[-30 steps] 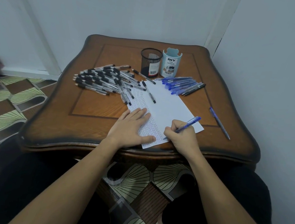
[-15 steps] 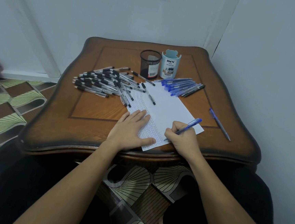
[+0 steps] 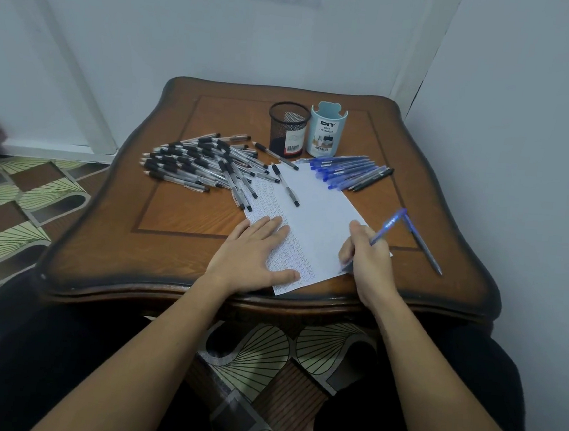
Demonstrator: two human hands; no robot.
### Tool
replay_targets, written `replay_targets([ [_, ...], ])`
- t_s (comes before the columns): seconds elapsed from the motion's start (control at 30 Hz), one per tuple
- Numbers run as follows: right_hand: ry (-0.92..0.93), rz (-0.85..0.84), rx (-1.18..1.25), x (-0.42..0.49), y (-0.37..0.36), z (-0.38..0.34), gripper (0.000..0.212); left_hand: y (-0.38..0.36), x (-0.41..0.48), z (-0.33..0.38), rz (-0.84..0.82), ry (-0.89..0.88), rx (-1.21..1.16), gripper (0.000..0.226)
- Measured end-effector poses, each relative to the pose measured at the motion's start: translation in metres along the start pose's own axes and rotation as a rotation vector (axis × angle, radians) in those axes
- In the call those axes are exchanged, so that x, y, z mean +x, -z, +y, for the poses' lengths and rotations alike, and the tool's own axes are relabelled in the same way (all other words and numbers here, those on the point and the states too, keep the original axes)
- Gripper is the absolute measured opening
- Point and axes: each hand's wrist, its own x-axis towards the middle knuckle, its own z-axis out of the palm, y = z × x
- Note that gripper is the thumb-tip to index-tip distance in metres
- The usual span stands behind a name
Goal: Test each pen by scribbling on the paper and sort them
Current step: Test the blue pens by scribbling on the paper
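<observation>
Testing a pen [image 3: 387,226] on paper [image 3: 320,218]
Right hand [image 3: 369,257] grips the pen; flat left hand [image 3: 252,250] should pin the paper firmly.

The right hand [image 3: 367,257] has slid slightly toward the right of the frame across the paper [image 3: 317,218], its blue pen [image 3: 387,226] coming along. The pen now tilts steeper, its back end meeting the loose pen [image 3: 423,244] in view.
</observation>
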Motion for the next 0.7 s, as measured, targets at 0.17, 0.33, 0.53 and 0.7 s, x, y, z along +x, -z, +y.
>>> replay_targets([
  [0.17, 0.002, -0.044, -0.044, 0.002, -0.002, -0.003, 0.022, 0.001, 0.0, 0.0, -0.003, -0.001, -0.004, 0.108],
  [0.33, -0.123, -0.05, -0.028, 0.007, 0.0, -0.007, 0.02, 0.001, 0.0, -0.001, -0.007, -0.003, -0.001, 0.108],
  [0.53, -0.256, -0.084, 0.079, 0.015, 0.01, -0.02, 0.02, -0.001, 0.0, -0.001, -0.005, -0.002, 0.0, 0.108],
  [0.7, -0.159, 0.025, -0.381, 0.038, 0.051, -0.035, 0.025, 0.001, 0.0, -0.002, -0.007, -0.002, -0.008, 0.113],
])
